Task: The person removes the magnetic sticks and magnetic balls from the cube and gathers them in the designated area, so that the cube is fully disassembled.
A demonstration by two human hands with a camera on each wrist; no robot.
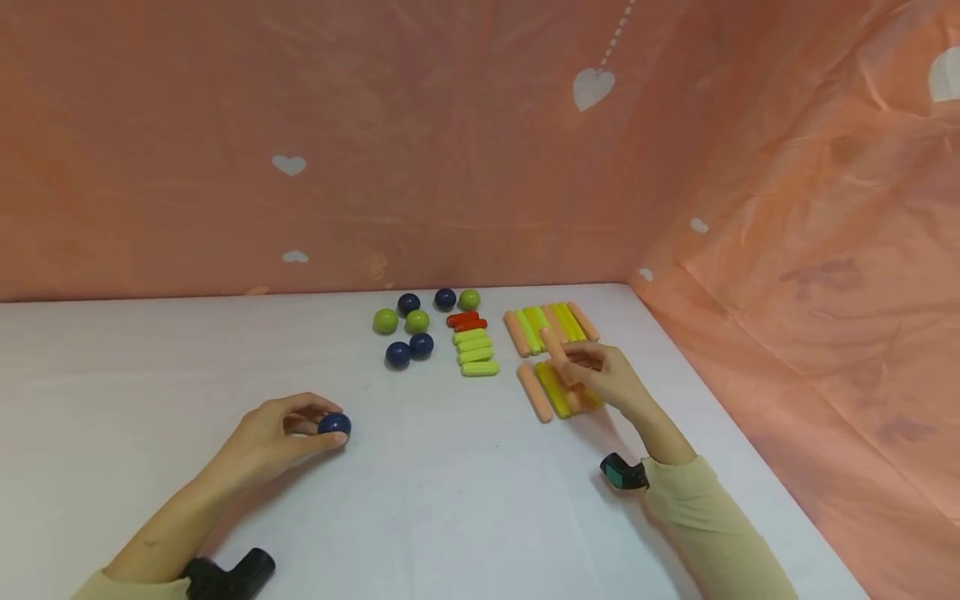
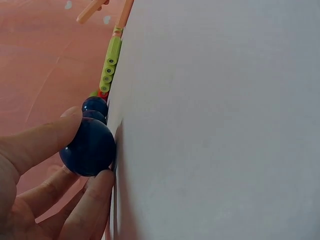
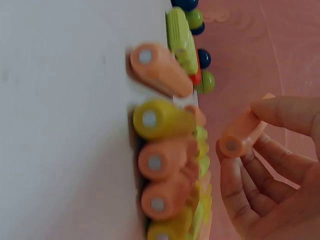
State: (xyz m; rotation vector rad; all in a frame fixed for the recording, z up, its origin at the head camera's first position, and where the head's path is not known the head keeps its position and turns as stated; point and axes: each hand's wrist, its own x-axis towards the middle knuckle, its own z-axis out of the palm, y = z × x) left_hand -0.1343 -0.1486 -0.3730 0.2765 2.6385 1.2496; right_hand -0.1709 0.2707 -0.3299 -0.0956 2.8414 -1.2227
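My left hand (image 1: 281,433) pinches a dark blue ball (image 1: 334,426) between thumb and fingers, close over the white table; in the left wrist view the same ball (image 2: 89,147) fills the grip. On the right, my right hand (image 1: 603,377) pinches a peach-coloured stick (image 1: 555,343) by thumb and fingertips. That stick (image 3: 242,132) shows a round grey spot on its end in the right wrist view. Below the hand lies a row of peach and yellow sticks, among them a peach one (image 1: 535,393) and a yellow one (image 1: 552,389), partly covered by the hand.
Farther back lies another row of peach, yellow and green sticks (image 1: 532,327). Left of it are short light green sticks (image 1: 475,354) and red ones (image 1: 467,320). Several blue balls (image 1: 398,356) and green balls (image 1: 386,321) sit beside them. Orange cloth (image 1: 450,167) hangs behind the table (image 1: 427,508).
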